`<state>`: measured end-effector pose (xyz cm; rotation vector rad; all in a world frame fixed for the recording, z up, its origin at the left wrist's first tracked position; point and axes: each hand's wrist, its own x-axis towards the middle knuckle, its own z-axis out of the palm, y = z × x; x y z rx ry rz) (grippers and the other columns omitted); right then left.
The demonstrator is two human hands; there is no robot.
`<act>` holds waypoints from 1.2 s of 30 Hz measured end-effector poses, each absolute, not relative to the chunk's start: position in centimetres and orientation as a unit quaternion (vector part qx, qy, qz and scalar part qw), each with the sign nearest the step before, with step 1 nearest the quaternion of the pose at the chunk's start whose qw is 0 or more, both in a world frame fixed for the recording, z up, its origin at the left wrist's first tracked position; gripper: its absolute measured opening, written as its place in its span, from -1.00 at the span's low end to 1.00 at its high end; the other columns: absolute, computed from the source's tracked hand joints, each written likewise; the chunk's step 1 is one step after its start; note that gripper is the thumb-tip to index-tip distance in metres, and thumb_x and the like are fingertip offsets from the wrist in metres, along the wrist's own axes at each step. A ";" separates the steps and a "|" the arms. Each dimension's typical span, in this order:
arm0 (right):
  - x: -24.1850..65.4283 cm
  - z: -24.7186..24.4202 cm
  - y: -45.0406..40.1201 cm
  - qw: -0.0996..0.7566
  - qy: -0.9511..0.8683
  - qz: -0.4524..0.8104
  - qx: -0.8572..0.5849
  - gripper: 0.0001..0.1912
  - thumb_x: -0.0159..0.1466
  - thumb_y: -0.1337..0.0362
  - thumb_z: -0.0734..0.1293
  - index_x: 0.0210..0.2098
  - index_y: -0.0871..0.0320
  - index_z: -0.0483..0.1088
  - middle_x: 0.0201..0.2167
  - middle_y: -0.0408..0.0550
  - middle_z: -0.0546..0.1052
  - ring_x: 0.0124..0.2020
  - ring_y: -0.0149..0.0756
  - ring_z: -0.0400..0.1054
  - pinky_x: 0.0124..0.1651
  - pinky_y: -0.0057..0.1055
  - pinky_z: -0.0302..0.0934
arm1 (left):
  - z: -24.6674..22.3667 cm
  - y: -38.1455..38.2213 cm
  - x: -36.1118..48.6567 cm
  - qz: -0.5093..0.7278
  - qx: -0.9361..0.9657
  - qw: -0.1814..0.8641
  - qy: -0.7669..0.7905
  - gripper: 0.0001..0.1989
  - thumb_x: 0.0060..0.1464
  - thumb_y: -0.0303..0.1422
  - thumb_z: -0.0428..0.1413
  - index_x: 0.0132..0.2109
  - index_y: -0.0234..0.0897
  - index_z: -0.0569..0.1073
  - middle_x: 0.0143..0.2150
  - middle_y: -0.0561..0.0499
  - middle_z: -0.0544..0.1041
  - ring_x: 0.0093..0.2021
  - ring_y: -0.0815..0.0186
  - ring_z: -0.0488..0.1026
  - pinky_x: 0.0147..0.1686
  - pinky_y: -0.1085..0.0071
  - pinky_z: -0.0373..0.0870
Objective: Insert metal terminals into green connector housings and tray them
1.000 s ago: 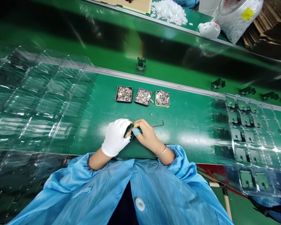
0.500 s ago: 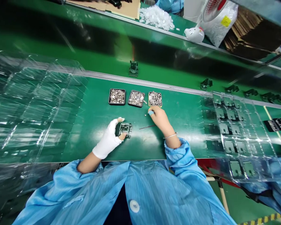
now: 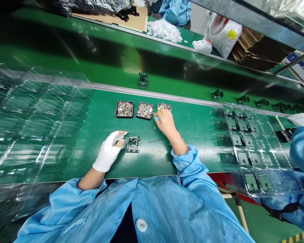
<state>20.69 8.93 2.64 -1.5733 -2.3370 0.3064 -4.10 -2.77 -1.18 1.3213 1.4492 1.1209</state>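
Note:
My left hand point(image 3: 108, 152), in a white glove with bare fingertips, is open just left of a green circuit board point(image 3: 133, 144) lying on the mat. My right hand point(image 3: 164, 122), with a blue cover on one finger, is closed beside the right tray of metal parts point(image 3: 164, 107); whatever its fingers pinch is too small to name. The middle tray point(image 3: 144, 110) and left tray point(image 3: 124, 109) also hold small metal parts. A thin dark rod point(image 3: 157, 140) lies below my right hand, and a tiny metal piece point(image 3: 154, 128) sits on the mat.
Clear plastic trays point(image 3: 40, 118) are stacked at the left; another tray point(image 3: 248, 141) with boards stands right. Another board point(image 3: 143, 80) lies beyond the metal strip. A co-worker's gloved hand point(image 3: 301, 119) is at the far right.
My left hand has let go of the circuit board and moved slightly left. My right hand has moved up to the trays. A co-worker's gloved hand has come into view.

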 end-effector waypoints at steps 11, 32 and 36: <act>20.2 4.1 9.2 0.101 -0.834 0.133 -0.526 -0.68 0.35 0.41 0.13 -0.02 0.19 0.43 -0.03 0.05 0.50 0.02 -0.19 0.31 0.11 -0.31 0.16 | -1.3 -2.4 -3.7 0.424 0.542 0.419 0.593 -0.55 0.08 -0.10 0.08 0.02 -0.30 0.41 0.05 -0.18 0.51 0.05 0.10 0.46 0.17 0.09 0.32; 17.4 4.0 6.9 0.336 -0.724 0.393 -0.457 -0.83 0.31 0.32 0.21 -0.23 0.16 0.44 -0.25 -0.08 0.56 -0.20 -0.34 0.44 -0.08 -0.39 0.30 | 1.2 -2.8 -4.0 0.421 0.588 0.266 0.637 -0.71 0.13 -0.16 0.01 -0.22 -0.26 0.50 -0.18 -0.06 0.58 -0.17 0.21 0.51 -0.10 0.29 0.45; 16.5 4.4 2.3 0.391 -0.708 0.443 -0.387 -0.81 0.34 0.22 0.21 -0.29 0.12 0.43 -0.32 -0.10 0.53 -0.25 -0.36 0.41 -0.11 -0.38 0.31 | 4.6 -3.4 -2.9 0.395 0.655 0.233 0.600 -0.71 0.15 -0.18 0.01 -0.33 -0.24 0.54 -0.30 -0.02 0.56 -0.28 0.25 0.48 -0.21 0.36 0.42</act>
